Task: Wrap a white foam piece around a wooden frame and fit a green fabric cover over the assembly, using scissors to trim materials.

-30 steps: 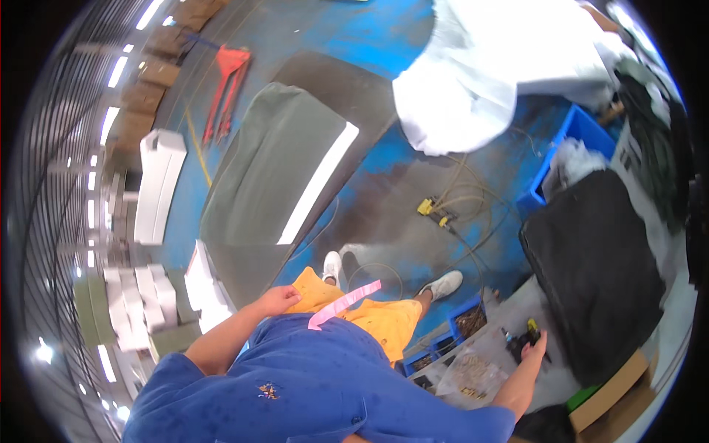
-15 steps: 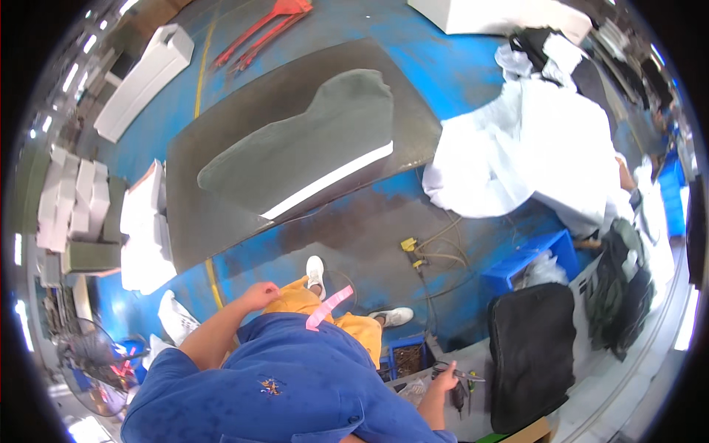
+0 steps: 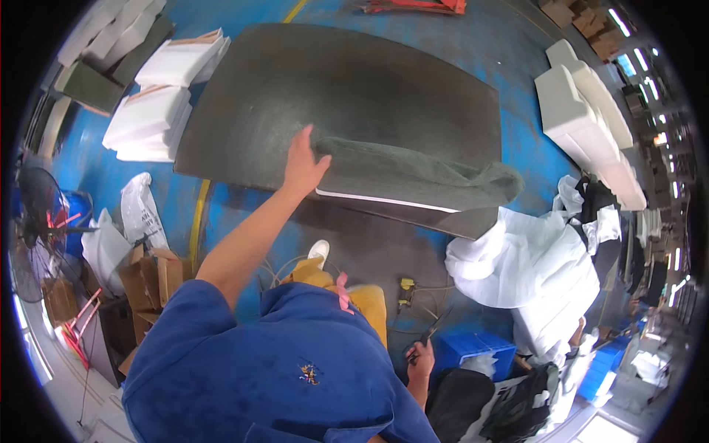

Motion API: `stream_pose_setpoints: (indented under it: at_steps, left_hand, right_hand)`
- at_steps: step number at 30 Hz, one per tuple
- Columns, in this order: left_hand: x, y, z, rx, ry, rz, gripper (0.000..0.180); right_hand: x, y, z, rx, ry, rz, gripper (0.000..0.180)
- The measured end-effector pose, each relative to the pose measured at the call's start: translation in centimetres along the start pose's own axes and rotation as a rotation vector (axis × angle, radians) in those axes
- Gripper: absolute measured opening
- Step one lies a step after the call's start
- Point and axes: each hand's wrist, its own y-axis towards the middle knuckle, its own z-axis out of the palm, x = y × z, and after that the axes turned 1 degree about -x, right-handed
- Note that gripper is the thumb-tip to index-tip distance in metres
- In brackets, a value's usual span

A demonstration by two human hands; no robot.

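My left hand [image 3: 301, 164] reaches over the near edge of a dark table [image 3: 354, 81], its thumb apart from the other fingers. It is at the left end of a dark green fabric piece [image 3: 413, 171]; whether it touches the cloth I cannot tell. The fabric lies folded or bunched along the table's near side, with a white strip [image 3: 384, 199] along its front edge. Low on the right, my right hand [image 3: 420, 357] is closed round a pair of scissors [image 3: 440, 323], blades pointing up and away from me.
White fabric [image 3: 517, 258] is heaped right of the table. A blue crate [image 3: 476, 347] and a black padded piece [image 3: 461, 402] are near my right arm. Cables with a yellow connector [image 3: 405, 286] cross the floor. Cardboard boxes [image 3: 151, 280] and a fan [image 3: 37, 221] stand left.
My left hand has gone from beside my waist to the cloth on the table. The fabric, spread flat before, now lies bunched near the front edge. My right hand has lifted the scissors; the view has turned.
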Motion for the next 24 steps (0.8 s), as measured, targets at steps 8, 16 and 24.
stream_pose_setpoints:
  at_steps: [8,16,24]
  left_hand:
    - [1.1,-2.8,-0.2,0.666,0.16,0.26,0.023]
    - [-1.0,-8.7,-1.3,0.591,-0.061,-0.223,0.024]
    - [3.8,-8.8,-0.1,0.437,0.106,-0.955,0.04]
  right_hand:
    - [18.5,4.5,7.7,0.253,0.259,-0.224,0.051]
    - [25.8,11.7,22.7,0.804,0.131,-0.032,0.061]
    - [27.2,14.7,35.8,0.957,-0.132,0.133,0.055]
